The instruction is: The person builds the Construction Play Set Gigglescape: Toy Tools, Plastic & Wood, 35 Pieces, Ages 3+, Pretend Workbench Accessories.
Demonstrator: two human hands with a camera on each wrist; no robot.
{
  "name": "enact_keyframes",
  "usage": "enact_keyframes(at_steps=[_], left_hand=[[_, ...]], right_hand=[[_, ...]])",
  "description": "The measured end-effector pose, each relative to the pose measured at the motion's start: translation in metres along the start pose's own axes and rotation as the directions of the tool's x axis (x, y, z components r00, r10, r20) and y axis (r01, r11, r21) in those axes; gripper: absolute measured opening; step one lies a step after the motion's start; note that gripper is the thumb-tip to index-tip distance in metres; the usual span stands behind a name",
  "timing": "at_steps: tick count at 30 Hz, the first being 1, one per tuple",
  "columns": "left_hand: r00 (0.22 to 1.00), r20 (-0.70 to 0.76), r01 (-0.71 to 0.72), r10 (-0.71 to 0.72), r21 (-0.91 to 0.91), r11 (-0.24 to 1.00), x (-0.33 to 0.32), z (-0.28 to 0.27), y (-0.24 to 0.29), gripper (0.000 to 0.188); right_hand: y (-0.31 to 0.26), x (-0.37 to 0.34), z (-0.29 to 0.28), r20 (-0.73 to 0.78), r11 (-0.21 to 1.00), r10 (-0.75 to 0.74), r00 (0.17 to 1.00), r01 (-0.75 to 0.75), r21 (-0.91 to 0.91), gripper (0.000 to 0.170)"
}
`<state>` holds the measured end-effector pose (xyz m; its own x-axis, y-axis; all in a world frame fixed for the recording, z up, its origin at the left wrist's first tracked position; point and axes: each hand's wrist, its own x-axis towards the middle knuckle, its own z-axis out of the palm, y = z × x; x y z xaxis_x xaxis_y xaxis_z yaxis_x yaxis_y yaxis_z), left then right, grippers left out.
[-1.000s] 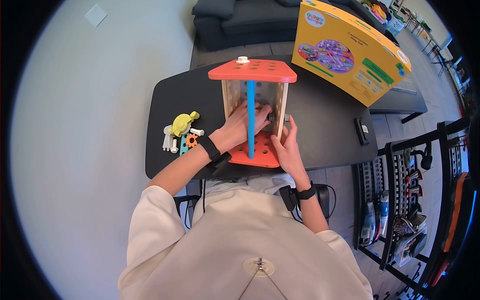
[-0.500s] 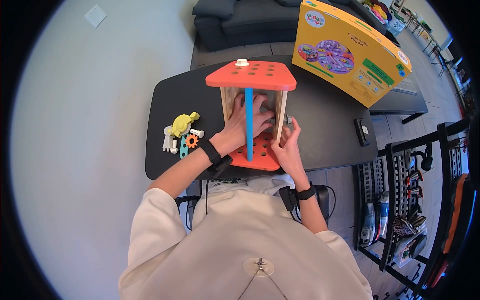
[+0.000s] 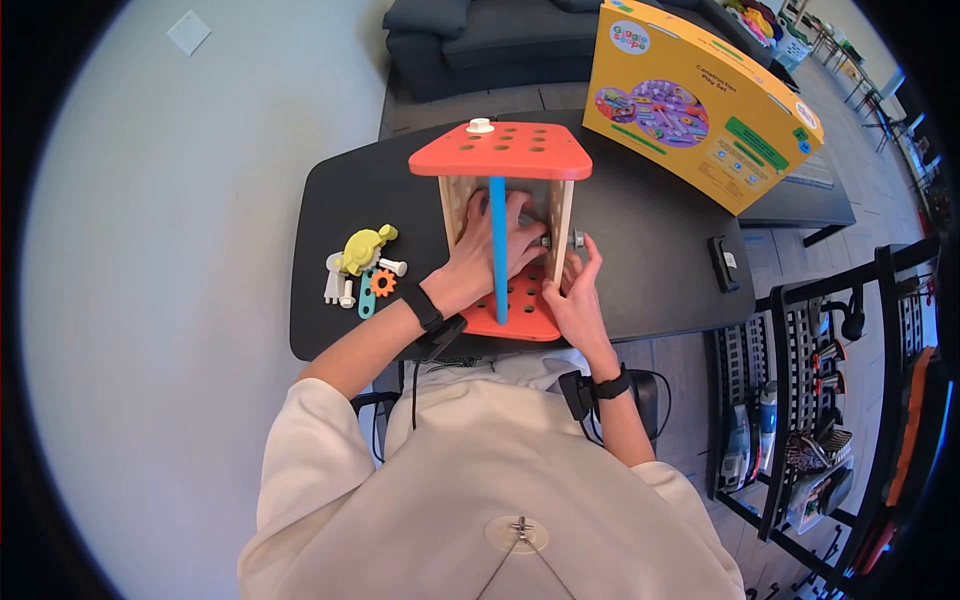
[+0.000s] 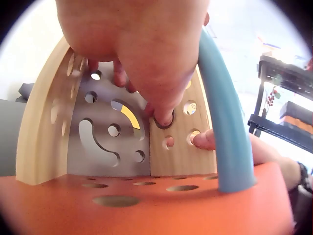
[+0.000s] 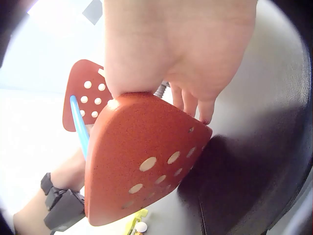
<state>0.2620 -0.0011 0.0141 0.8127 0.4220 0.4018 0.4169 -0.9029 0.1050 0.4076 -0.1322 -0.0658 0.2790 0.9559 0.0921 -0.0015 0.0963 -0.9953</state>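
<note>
A toy workbench frame with a red perforated top (image 3: 505, 152), red base (image 3: 525, 305), wooden side panels and a blue rod (image 3: 498, 250) stands before me. My left hand (image 3: 485, 250) reaches inside it behind the rod, fingers bent, pinching a grey bolt at the right side panel (image 3: 563, 225). Outside that panel, the grey bolt end (image 3: 577, 239) sticks out, its thread (image 5: 161, 89) showing in the right wrist view. My right hand (image 3: 580, 312) grips the panel's front edge, thumb (image 4: 204, 140) on the inner face and fingers outside, the index beside the bolt end.
Left of the frame lie a yellow toy piece (image 3: 362, 250), an orange gear (image 3: 383, 283), a teal strip (image 3: 368, 298), white bolts (image 3: 394, 267) and a grey piece (image 3: 333, 280). A yellow box (image 3: 690, 105) stands behind right. A black object (image 3: 722, 265) lies near the table's right edge.
The left fingers have lifted and spread more inside the frame, around the bolt. The frame has shifted slightly left at its top. The right hand stays at the panel.
</note>
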Motion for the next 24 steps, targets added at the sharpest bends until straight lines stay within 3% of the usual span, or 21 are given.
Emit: enact_keyframes(at_steps=[13,15,16,18,19,20,24], left_hand=[[0.997,0.005,-0.082,0.081,0.080,0.993,0.000,0.006,-0.002,0.025],[0.997,0.005,-0.082,0.082,0.080,0.993,0.001,0.004,-0.002,0.025],[0.997,0.005,-0.080,0.080,0.080,0.994,0.001,0.003,-0.002,0.025],[0.997,0.009,-0.079,0.079,0.084,0.993,0.001,0.002,0.000,0.026],[0.997,0.011,-0.078,0.078,0.088,0.993,0.001,0.002,0.001,0.026],[0.997,0.012,-0.081,0.080,0.087,0.993,0.001,0.002,0.001,0.026],[0.997,0.000,-0.080,0.081,0.108,0.991,0.000,0.002,0.002,0.026]], right_hand=[[-0.014,-0.006,-0.001,-0.049,0.998,-0.019,0.999,0.016,-0.055,0.090],[-0.025,-0.007,-0.001,-0.114,0.993,0.050,0.992,-0.037,0.110,0.071],[-0.019,-0.005,-0.005,-0.115,0.993,0.051,0.992,-0.038,0.111,0.071],[-0.004,0.003,-0.017,-0.166,0.986,0.016,0.986,0.012,0.167,0.050],[-0.008,0.004,-0.016,-0.238,0.995,-0.008,0.971,0.032,0.095,0.039],[-0.008,0.006,-0.018,-0.241,0.995,-0.007,0.970,0.031,0.095,0.039],[-0.007,0.013,-0.032,-0.175,0.999,-0.038,0.984,0.032,-0.038,0.032]])
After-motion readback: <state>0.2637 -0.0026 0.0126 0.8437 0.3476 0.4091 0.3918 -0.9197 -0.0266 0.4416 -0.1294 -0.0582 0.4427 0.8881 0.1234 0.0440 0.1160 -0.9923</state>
